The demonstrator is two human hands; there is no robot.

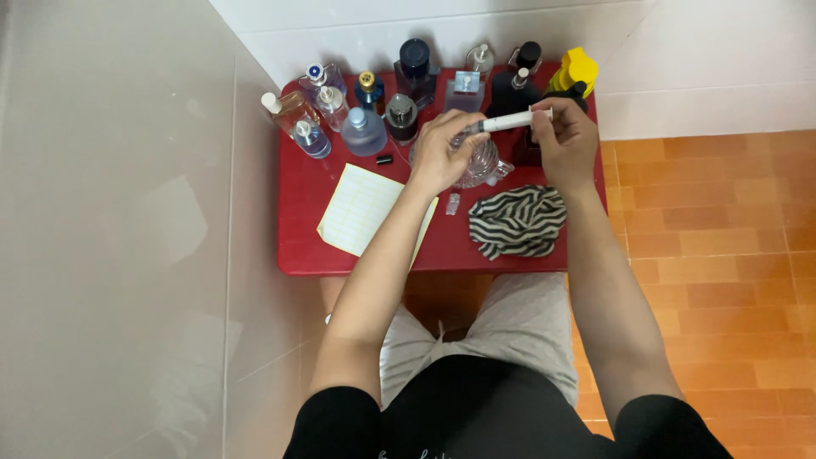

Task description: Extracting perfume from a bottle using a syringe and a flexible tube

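**Syringe held over the glass bottle**

The red table (297,246) stands before my knees, against the tiled wall. A row of perfume bottles (365,110) lines its far edge. Nearer me lie a pale sheet of labels (357,208) and a striped cloth (518,221), with a tiny vial (453,204) between them. My left hand (438,153) has its grip wrapped around a clear ribbed glass bottle (480,166), which rests on the table. My right hand (565,140) has its grip closed on the plunger end of a white syringe (510,121), held level; its tip seems to meet my left fingers (455,123), though the tip itself is too small to make out.
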